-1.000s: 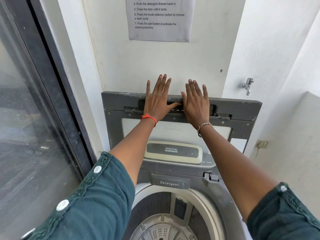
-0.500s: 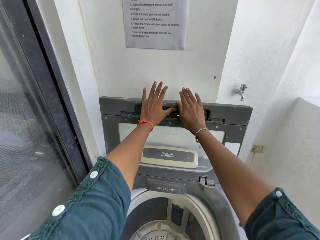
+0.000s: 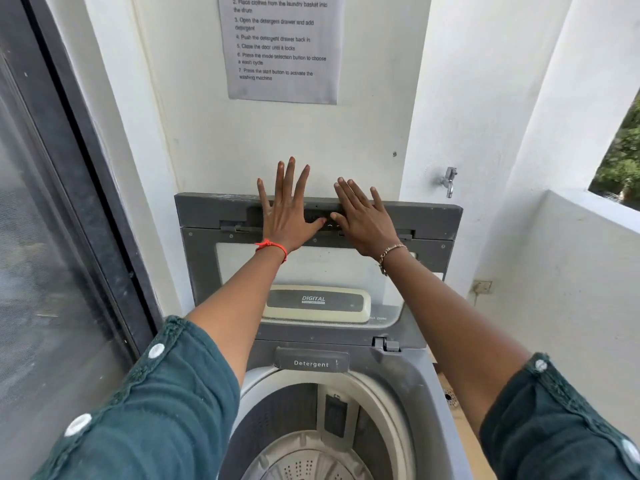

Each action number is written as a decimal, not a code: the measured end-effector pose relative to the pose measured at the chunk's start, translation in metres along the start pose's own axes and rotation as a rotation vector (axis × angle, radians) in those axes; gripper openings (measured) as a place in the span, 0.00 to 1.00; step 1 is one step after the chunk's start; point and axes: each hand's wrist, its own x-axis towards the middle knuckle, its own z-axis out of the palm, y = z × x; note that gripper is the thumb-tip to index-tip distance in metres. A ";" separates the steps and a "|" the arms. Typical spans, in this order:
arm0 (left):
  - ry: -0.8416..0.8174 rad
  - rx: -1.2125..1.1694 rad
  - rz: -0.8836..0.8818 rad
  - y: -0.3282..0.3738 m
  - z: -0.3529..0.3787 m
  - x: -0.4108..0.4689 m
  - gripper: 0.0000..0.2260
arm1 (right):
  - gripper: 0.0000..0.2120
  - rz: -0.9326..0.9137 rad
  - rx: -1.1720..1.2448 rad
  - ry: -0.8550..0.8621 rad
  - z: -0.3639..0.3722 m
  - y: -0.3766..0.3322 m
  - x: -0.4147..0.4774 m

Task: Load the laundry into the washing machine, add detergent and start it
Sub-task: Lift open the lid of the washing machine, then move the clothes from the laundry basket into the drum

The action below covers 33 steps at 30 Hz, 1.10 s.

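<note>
The grey top-loading washing machine (image 3: 408,379) stands open below me. Its folded lid (image 3: 429,220) is raised upright against the white wall. My left hand (image 3: 287,213) and my right hand (image 3: 363,220) lie flat on the lid's upper edge, fingers spread, thumbs nearly touching at the handle recess. Neither hand holds anything. The drum (image 3: 304,455) shows its perforated bottom and no clothes. A grey tab marked Detergent (image 3: 311,362) sits at the drum's back rim. The cream control panel marked Digital (image 3: 317,303) lies behind it.
A printed instruction sheet (image 3: 284,46) hangs on the wall above the lid. A glass door with a dark frame (image 3: 86,202) runs along the left. A metal tap (image 3: 449,181) sticks out of the right wall, with a low white parapet (image 3: 588,244) beyond.
My view has tilted a little, so the lid and both hands sit lower in frame. My fingers have spread slightly wider on the lid's top edge; the lid stays upright.
</note>
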 end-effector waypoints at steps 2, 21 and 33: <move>-0.014 -0.032 0.018 0.016 -0.003 -0.015 0.44 | 0.28 0.018 -0.038 -0.039 -0.005 0.009 -0.023; -0.506 -0.491 0.682 0.316 0.028 -0.243 0.48 | 0.44 0.684 -0.021 -0.263 -0.044 0.117 -0.418; -0.897 -0.413 0.621 0.422 0.156 -0.380 0.49 | 0.46 0.762 0.153 -0.555 0.088 0.184 -0.594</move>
